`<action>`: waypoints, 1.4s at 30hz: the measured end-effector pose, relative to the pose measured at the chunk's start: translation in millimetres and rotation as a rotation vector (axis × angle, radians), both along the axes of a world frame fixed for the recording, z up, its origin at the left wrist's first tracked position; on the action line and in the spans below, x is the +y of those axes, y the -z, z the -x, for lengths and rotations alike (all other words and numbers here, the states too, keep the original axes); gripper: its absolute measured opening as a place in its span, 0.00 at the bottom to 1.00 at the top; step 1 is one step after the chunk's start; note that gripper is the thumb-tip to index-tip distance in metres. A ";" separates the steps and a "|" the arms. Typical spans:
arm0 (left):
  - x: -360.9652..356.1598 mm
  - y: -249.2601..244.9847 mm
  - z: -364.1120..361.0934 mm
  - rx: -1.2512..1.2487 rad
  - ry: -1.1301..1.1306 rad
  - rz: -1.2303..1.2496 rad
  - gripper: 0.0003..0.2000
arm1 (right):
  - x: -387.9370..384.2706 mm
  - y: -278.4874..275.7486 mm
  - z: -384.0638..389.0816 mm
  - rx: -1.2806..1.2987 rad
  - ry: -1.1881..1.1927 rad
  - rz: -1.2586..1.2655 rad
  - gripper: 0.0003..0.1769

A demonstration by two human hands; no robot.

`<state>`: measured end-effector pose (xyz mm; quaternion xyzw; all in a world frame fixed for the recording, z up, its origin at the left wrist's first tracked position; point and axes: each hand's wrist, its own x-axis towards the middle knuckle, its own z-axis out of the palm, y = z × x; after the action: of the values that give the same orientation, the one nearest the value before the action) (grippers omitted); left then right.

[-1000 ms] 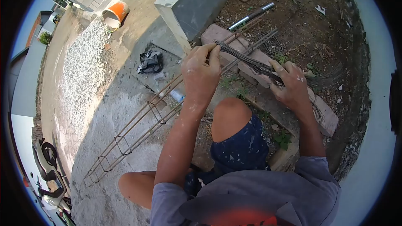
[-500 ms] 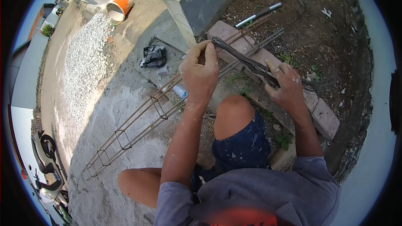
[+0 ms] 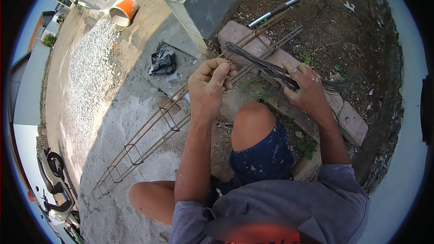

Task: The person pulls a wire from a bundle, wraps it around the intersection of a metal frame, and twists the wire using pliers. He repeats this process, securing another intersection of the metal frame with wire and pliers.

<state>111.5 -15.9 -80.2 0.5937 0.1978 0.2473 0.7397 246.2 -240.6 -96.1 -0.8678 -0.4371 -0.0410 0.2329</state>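
A bundle of thin dark wire is gripped around its middle by my right hand. Its looped end points up and left, and loose ends fan out to the right behind the hand. My left hand is just left of the looped end, apart from it, with fingers curled and thumb against them; whether a wire is between them is too small to tell. Beneath both hands runs a long rebar cage with square ties, its upper end over a pinkish concrete block.
A silver-and-black tube lies on the soil beyond the block. Further left are a black plastic bag, a white gravel pile and an orange bucket on its side. A low wall stands ahead; a motorbike is far left.
My left hand has come away from the looped end of the wire, moving down and left, and its fingers have curled in. My right hand still holds the bundle. The view has shifted slightly.
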 end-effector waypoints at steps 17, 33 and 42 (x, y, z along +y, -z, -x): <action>-37.5 9.1 -28.9 0.158 -0.107 0.011 0.10 | 10.2 6.7 23.2 -0.046 0.040 0.044 0.35; -44.5 4.9 -20.4 0.123 -0.193 -0.056 0.11 | 3.0 14.9 20.4 -0.014 0.056 -0.017 0.36; -13.0 -0.3 -20.1 0.056 -0.347 -0.228 0.09 | 3.0 9.0 23.9 -0.069 0.050 0.000 0.36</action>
<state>131.5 -28.8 -79.9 0.6373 0.2882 0.3751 0.6084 222.2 -237.6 -105.1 -0.8764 -0.4231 -0.0769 0.2166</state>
